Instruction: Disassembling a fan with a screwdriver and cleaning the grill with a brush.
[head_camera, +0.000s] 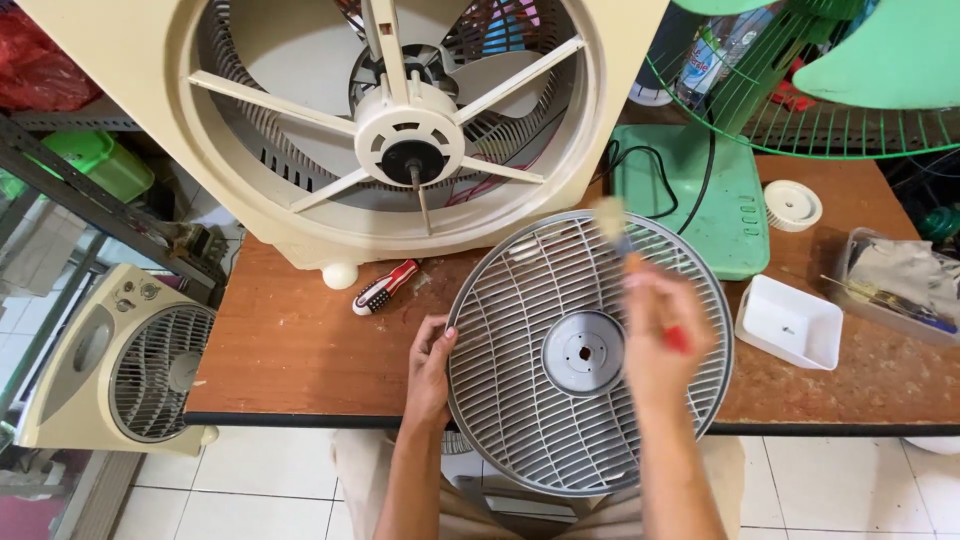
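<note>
Left hand (430, 372) grips the round grey plastic fan grille (540, 400) by its left rim; blurred right hand (660, 335) above its hub holds what seems a red-handled brush (630, 262).

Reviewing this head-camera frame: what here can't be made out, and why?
- Right hand and the brush it holds: motion-blurred; grip and bristles unclear.
- Round grille: its right part is covered by that hand and forearm.
- Left hand: fingers curl around the grille rim, tips hidden.
- Clear box: cut by the right edge, contents too small to identify.
- Green fan: cropped at the top.
</note>
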